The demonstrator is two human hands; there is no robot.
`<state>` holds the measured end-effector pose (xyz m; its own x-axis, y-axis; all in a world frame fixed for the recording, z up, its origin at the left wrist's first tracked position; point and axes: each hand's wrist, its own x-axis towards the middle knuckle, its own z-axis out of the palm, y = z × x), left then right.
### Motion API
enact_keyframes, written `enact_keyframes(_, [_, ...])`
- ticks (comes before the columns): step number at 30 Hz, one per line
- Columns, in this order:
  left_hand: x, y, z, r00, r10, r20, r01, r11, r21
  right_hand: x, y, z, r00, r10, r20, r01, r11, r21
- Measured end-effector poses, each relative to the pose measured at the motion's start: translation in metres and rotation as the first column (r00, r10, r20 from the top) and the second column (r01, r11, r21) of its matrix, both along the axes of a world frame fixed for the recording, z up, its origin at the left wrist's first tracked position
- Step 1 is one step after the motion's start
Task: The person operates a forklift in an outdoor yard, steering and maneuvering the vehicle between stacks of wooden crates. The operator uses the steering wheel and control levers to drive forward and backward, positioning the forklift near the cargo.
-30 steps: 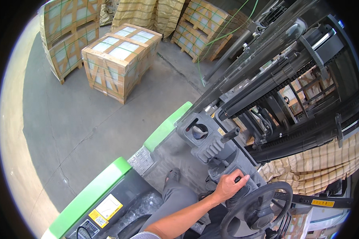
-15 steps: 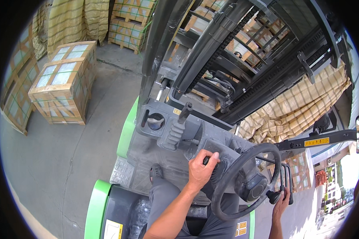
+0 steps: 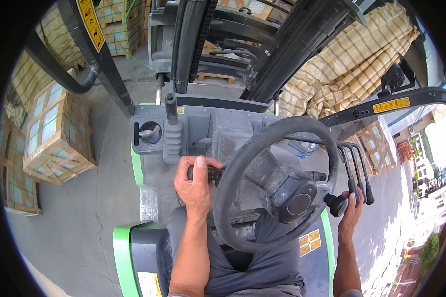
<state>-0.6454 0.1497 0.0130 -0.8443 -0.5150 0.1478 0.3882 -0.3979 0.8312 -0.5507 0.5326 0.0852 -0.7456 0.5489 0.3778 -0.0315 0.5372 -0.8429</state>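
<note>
My left hand [image 3: 195, 185] is closed around a black stalk [image 3: 214, 173] on the left side of the steering column, thumb pointing up. Its fingers are partly hidden. To the right of the steering wheel [image 3: 222, 210], my right hand [image 3: 350, 216] has its fingers at the nearest black-knobbed control lever [image 3: 352, 186] of a forklift. A round black spinner knob [image 3: 336, 204] on the wheel sits just left of that hand. Ahead of my left hand, a ribbed upright lever [image 3: 171, 110] rises from the grey dashboard [image 3: 208, 129].
The black forklift mast [image 3: 297, 42] stands ahead. Wooden crates [image 3: 59, 133] bound with green straps stand on the concrete floor [image 3: 69, 218] at left. Striped tarpaulin [image 3: 342, 64] hangs at the far right, with another crate [image 3: 374, 144] beside it. Dark frame posts [image 3: 106, 69] flank the cab.
The view has swung, so the mast and dashboard look straighter and the crates at left appear lower. My left hand stays on the stalk and my right hand stays by the levers.
</note>
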Motion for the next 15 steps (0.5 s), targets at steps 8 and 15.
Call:
enact_keyframes(8, [-0.023, 0.014, -0.012, 0.972, 0.236, 0.021, -0.230, 0.960, -0.160, -0.002, -0.007, 0.022, 0.989, 0.147, -0.018, -0.139, 0.881, -0.453])
enact_keyframes(15, [-0.020, 0.027, 0.012, 0.976, 0.192, 0.103, -0.191, 0.981, -0.016, -0.033, 0.020, 0.018, 0.991, 0.055, -0.123, -0.074, 0.984, -0.159])
